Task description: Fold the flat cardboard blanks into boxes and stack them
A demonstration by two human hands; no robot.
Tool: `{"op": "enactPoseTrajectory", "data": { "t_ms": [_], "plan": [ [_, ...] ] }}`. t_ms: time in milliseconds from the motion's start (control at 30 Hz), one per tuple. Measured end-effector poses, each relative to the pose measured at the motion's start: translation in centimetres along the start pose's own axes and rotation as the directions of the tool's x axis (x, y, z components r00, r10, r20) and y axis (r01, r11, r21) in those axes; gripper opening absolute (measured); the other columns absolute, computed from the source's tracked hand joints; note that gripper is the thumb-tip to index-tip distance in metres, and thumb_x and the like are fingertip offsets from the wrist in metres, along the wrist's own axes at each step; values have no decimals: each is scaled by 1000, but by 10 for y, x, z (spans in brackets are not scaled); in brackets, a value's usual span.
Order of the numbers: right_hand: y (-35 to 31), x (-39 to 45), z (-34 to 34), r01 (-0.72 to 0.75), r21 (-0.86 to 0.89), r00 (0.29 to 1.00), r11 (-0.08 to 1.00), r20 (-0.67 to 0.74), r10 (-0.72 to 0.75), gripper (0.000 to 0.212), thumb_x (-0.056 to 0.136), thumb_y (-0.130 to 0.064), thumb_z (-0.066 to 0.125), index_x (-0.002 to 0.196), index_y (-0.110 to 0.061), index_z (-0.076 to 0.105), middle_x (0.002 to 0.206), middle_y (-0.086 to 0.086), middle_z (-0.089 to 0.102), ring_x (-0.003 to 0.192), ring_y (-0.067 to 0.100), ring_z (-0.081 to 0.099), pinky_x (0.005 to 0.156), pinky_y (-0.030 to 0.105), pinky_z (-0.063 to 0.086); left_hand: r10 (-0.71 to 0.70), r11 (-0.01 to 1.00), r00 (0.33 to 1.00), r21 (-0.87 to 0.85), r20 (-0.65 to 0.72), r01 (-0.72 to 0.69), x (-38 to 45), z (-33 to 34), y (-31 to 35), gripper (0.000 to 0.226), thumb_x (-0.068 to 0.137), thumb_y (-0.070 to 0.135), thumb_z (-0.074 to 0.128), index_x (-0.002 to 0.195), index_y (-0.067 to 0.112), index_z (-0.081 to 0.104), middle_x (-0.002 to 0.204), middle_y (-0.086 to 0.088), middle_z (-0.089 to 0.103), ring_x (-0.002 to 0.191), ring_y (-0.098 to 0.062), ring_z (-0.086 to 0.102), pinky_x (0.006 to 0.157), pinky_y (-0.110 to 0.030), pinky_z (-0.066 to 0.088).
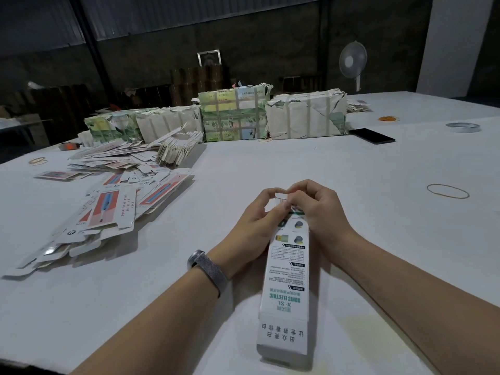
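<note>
A long white box [286, 280] with green print lies lengthwise between my forearms on the white table [351, 171], its near end towards me. My left hand [254, 226] and my right hand [316, 209] both hold its far end, fingers curled and pinching a small white end flap [280, 197]. A heap of flat cardboard blanks [108, 209] with red and blue print spreads over the table to the left. Behind it stands a leaning row of more blanks [178, 150].
Wrapped, taped bundles [232, 115] line the far edge of the table. A black phone [372, 135], a tape roll [462, 127] and rubber bands [447, 191] lie at the right. An orange-topped object [69, 146] lies far left. A fan [353, 62] stands behind.
</note>
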State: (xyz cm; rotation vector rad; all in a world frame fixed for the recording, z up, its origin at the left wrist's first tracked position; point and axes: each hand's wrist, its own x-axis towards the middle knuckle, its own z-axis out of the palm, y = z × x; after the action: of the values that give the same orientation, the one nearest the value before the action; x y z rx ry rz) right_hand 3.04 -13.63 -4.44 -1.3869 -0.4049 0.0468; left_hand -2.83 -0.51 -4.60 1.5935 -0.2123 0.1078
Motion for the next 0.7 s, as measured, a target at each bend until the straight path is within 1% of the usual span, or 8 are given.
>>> {"op": "enactPoseTrajectory", "data": {
  "t_ms": [133,233,300,367,467,533,600,700],
  "plan": [
    [-1,2,-2,-48,1,998,999,30,48,25,83,-5,72,63,-19,66,65,4,65,58,21,64,59,32,54,16,995,1000,99,4,-16,0,0,1,16,107,23,45,120,18,52,81,0,73,67,-13,69,61,-24,52],
    [-1,1,-3,-73,41,996,996,47,71,29,83,-3,70,61,-22,68,81,10,72,64,26,65,69,42,55,29,991,1000,130,0,-29,0,1,1,25,107,25,44,127,13,52,84,0,71,69,-13,68,64,-24,52],
    [-2,0,-2,-75,37,996,996,56,73,23,80,-7,73,64,-23,70,89,11,75,67,26,68,72,44,57,23,994,1000,111,-19,-20,0,1,1,24,106,25,46,127,14,53,84,-1,72,69,-14,68,63,-25,53],
    [-2,-1,-1,-78,19,996,997,50,77,17,78,-10,73,66,-22,72,82,10,75,66,25,68,70,42,58,13,996,999,90,-34,-10,0,1,1,22,106,25,48,125,16,54,84,-3,74,69,-16,69,62,-25,53],
    [-3,-2,-1,-92,0,995,996,36,92,22,82,-6,70,66,-21,74,78,5,75,62,23,68,63,35,57,9,996,999,91,-38,-6,-1,1,0,20,106,23,50,125,18,54,82,-2,75,68,-15,71,59,-23,53],
    [-4,-2,-1,-97,-22,995,995,33,98,20,84,-5,68,70,-17,75,73,4,74,60,24,69,58,32,56,-4,997,999,83,-32,7,-1,1,0,21,106,23,50,126,20,53,80,-2,75,66,-15,71,58,-22,53],
    [-5,-1,-1,-96,-42,995,995,29,97,17,85,-5,67,72,-13,76,69,6,72,59,25,69,59,34,56,-13,997,1000,80,-24,15,-1,0,0,23,105,23,50,128,21,51,80,-4,76,66,-16,71,56,-23,53],
    [-5,1,-1,-80,-57,996,995,20,81,25,86,-5,66,66,-17,76,65,7,70,58,25,67,64,36,56,-6,997,1000,70,-15,7,-1,0,0,24,105,22,50,129,22,49,79,-5,76,64,-16,71,55,-23,52]
  ]
}}
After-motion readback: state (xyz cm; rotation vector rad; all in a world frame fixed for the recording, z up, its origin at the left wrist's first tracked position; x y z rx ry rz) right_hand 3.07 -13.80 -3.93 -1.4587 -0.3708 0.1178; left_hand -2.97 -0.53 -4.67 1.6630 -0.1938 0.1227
